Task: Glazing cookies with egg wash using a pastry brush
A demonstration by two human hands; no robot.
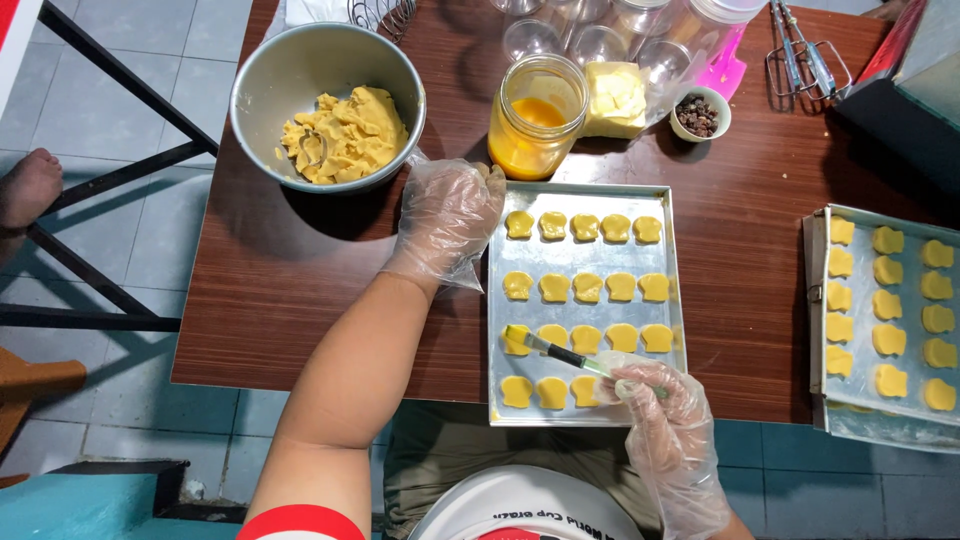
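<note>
Between the two gloved hands lies a metal baking tray (580, 195) on the brown desk (280, 270), filled with rows of yellow dough pieces (587, 287). The right hand (660, 400), in a clear plastic glove, has its grip closed around the handle of a small pastry brush (555, 350); the bristle end reaches away from that grip to the left and touches a dough piece in the third row. The left hand (445, 215), also gloved, rests flat with fingers spread, its grip holding nothing, touching the tray's left edge. Beyond the left hand stand a steel bowl (300, 60) of dough scraps and a glass jar (535, 120) of yellow liquid. Well to the right of the brush grip sits a second tray (818, 300) of dough pieces.
</note>
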